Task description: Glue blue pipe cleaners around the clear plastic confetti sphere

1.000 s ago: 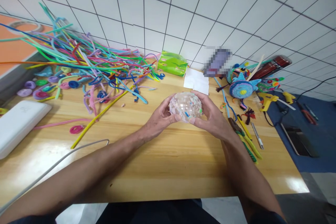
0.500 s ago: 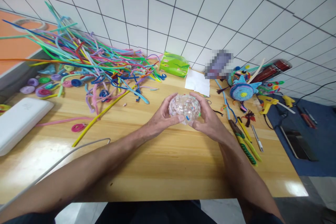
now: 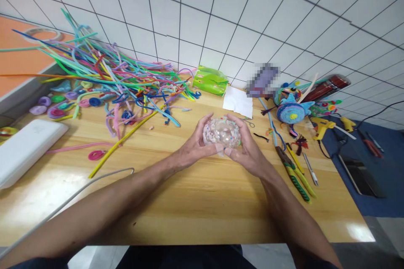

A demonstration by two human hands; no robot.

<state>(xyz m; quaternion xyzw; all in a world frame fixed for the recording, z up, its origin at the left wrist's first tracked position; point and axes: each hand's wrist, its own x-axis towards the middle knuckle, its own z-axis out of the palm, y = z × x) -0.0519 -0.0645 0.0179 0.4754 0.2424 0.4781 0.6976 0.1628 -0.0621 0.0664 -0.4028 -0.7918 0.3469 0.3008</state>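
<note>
Left hand (image 3: 195,145): its fingers curved around the left side of a clear, rounded, colour-speckled ball (image 3: 222,131).
Right hand (image 3: 251,148): its fingers gripped the ball's right side.
Ball: it sat between both hands over the pale wooden tabletop (image 3: 195,206); contact with that surface was hard to judge.
Tabletop, far side: a green soft packet (image 3: 210,82) lay near a square white paper sheet (image 3: 238,101).
Tabletop, right: green-and-yellow-handled pliers (image 3: 293,176) lay flat.

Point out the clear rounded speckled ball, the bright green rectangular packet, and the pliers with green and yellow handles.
Clear rounded ball (image 3: 222,131): head view, middle of its visible surface.
Green packet (image 3: 210,81): head view, its front face.
Pliers (image 3: 294,178): head view, on one handle.
</note>
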